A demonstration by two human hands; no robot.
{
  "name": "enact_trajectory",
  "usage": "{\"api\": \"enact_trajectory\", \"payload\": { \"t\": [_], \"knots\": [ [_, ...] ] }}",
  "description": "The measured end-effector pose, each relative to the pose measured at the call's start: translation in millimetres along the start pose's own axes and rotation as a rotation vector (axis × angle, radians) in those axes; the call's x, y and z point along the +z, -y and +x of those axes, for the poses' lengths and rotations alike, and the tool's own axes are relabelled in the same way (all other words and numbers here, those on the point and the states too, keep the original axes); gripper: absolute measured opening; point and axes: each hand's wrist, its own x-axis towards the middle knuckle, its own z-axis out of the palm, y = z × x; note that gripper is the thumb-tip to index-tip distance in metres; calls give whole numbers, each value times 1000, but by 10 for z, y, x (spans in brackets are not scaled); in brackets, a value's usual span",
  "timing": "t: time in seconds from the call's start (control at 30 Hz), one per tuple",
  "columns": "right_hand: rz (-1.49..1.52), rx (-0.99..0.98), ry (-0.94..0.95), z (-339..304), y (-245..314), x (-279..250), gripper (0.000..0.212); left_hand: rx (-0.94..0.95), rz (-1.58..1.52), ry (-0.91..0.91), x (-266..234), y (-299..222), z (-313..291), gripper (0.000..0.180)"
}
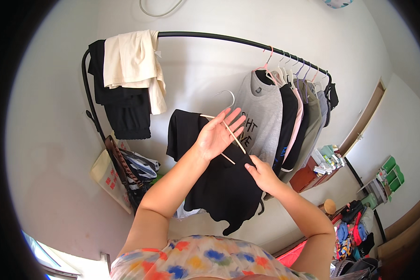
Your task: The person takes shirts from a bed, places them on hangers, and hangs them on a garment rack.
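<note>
A cream-coloured clothes hanger [236, 140] with a pale hook is in front of me, with a black garment [228, 189] hanging about it. My left hand [218, 135] is at the hanger's upper part, palm toward me and fingers stretched out. The hanger's neck is partly hidden behind that hand. At the hanger's right end, my right hand [262, 172] pinches the edge of the black garment between thumb and fingers. The garment's left part spreads out behind my left wrist, and its lower edge hangs loose.
Behind the garment stands a black clothes rack [200, 34]. Several tops, including a grey T-shirt [261, 105], hang at its right. Cream trousers [128, 60] and black clothes [126, 114] drape over its left end. Bags [114, 179] hang at the lower left; piled clothes [354, 228] lie at right.
</note>
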Motion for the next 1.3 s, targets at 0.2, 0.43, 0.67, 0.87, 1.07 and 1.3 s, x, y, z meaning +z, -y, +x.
{"api": "enact_trajectory", "payload": {
  "t": [0.2, 0.43, 0.67, 0.87, 1.07, 1.3],
  "knots": [
    [48, -84, -187, 84, 58, -73, 19, -38, 125, -40, 19, 32, 4, 41],
    [-31, -18, -369, 829, -28, -622, 19, -63, 286, -70, 35, -50, -298, 43],
    [-11, 5, -487, 1748, 98, -1058, 26, -79, 240, -171, -142, -161, -534, 30],
    [-285, 47, -581, 1905, 271, -882, 27, -64, 259, -220, -156, -286, -807, 20],
    [-447, 54, -462, 1866, 117, -861, 30, -105, 268, -300, -236, -240, -906, 20],
    [-557, -283, -617, 1064, 434, -764, 33, -182, 257, -350, -332, -30, -787, 16]
  ]
}}
